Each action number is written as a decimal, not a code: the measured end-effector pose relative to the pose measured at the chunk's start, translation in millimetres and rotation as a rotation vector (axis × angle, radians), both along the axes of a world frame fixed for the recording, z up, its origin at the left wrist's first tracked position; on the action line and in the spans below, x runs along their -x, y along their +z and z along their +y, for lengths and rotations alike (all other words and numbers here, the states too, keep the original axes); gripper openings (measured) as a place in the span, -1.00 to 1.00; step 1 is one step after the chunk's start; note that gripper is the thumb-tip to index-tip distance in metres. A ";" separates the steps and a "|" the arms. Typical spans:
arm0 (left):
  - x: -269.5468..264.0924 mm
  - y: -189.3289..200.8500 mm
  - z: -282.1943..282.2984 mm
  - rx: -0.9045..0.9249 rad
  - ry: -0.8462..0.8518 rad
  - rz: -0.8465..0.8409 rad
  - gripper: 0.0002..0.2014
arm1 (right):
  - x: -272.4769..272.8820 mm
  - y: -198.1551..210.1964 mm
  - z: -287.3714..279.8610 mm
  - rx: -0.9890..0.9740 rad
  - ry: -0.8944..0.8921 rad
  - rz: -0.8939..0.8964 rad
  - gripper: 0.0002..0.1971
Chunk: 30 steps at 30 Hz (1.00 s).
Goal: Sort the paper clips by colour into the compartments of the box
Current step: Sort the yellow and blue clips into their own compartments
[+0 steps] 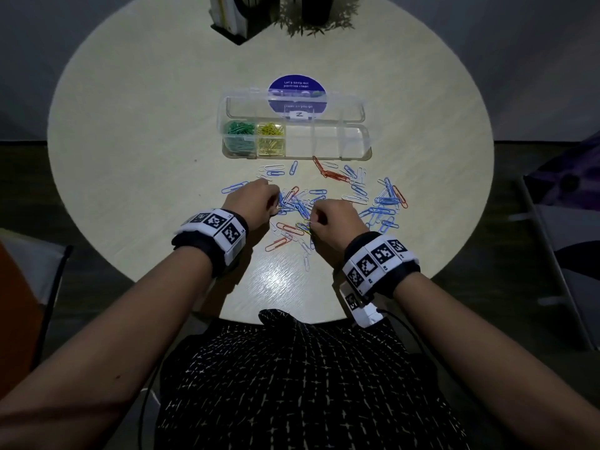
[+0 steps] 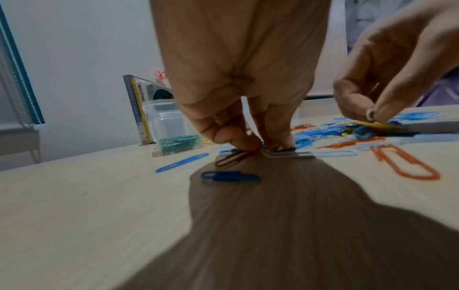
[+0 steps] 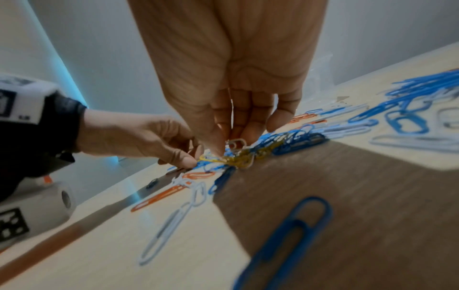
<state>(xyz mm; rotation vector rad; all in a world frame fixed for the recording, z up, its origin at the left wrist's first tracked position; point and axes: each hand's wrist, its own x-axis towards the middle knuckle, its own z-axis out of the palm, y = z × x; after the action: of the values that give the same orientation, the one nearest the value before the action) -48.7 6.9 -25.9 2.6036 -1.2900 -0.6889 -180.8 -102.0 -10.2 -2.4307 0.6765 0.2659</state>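
The clear compartment box point(image 1: 363, 142) lies open at the far side of the heap, lid folded back, so sorted clips can be dropped straight in; green clips point(image 1: 239, 128) fill its leftmost cell and yellow clips point(image 1: 270, 128) the next, the rest bare. Blue, orange and white paper clips point(image 1: 383, 201) lie scattered on the counter point(image 1: 130, 157) between box and person. Both wrists arch, fingers pointing down. The left hand point(image 2: 238, 102) presses curled fingertips on an orange clip point(image 2: 231, 160), seemingly pinning or pinching it. The right hand point(image 3: 231, 94) pinches at a tangle of stray yellow clips point(image 3: 238, 160), probably to free them.
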 end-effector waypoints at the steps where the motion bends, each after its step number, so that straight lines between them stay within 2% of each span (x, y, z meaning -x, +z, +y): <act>1: 0.8 0.2 0.1 0.008 0.020 0.013 -0.95 | 1.1 1.4 -1.4 -0.014 -0.044 -0.026 -0.87; 4: 3.6 -1.6 1.6 0.101 0.132 0.105 -0.91 | 4.8 4.5 -6.5 -0.053 -0.156 -0.076 -0.86; 6: 6.4 1.6 3.4 0.259 0.253 0.215 -0.97 | 7.7 4.9 -10.4 -0.073 -0.213 -0.088 -0.84; 8: 8.4 5.5 4.1 0.398 0.386 0.361 -0.88 | 10.7 4.1 -13.9 -0.079 -0.247 -0.078 -0.82; 10: 9.7 8.8 4.2 0.507 0.537 0.570 -0.84 | 12.8 4.1 -14.8 -0.090 -0.271 -0.052 -0.83; 13: 11.1 6.2 5.1 0.657 0.818 1.039 -0.69 | 11.7 4.7 -8.3 -0.116 -0.240 -0.038 -0.85; 15: 13.9 4.0 6.0 0.771 0.982 1.320 -0.68 | 8.4 2.0 -0.2 -0.111 -0.169 0.011 -0.84; 17: 15.3 0.7 8.2 0.812 1.052 1.453 -0.70 | 4.6 -3.4 6.6 -0.059 -0.086 0.094 -0.83; 20: 18.5 -2.7 12.6 0.751 1.030 1.393 -0.73 | 1.0 -8.3 10.8 0.028 -0.041 0.156 -0.86; 23: 25.0 -5.4 15.2 0.664 1.007 1.064 -0.78 | -0.5 -5.9 11.1 0.072 -0.021 0.153 -0.92; 25: 26.6 -6.2 16.2 0.650 0.994 0.926 -0.81 | 0.6 -4.9 10.3 0.073 -0.020 0.134 -0.94; 27: 24.5 -6.3 17.3 0.655 0.984 0.920 -0.83 | 2.6 -4.3 10.0 0.041 -0.059 0.100 -0.90; 30: 23.0 -2.4 16.5 0.702 1.050 1.099 -0.71 | 3.1 0.3 9.6 -0.042 -0.160 0.007 -0.88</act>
<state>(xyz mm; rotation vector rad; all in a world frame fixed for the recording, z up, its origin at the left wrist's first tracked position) -71.6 23.4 -28.3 1.4749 0.1885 -0.9297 -183.9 -92.3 -9.8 -2.3212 0.8550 0.2210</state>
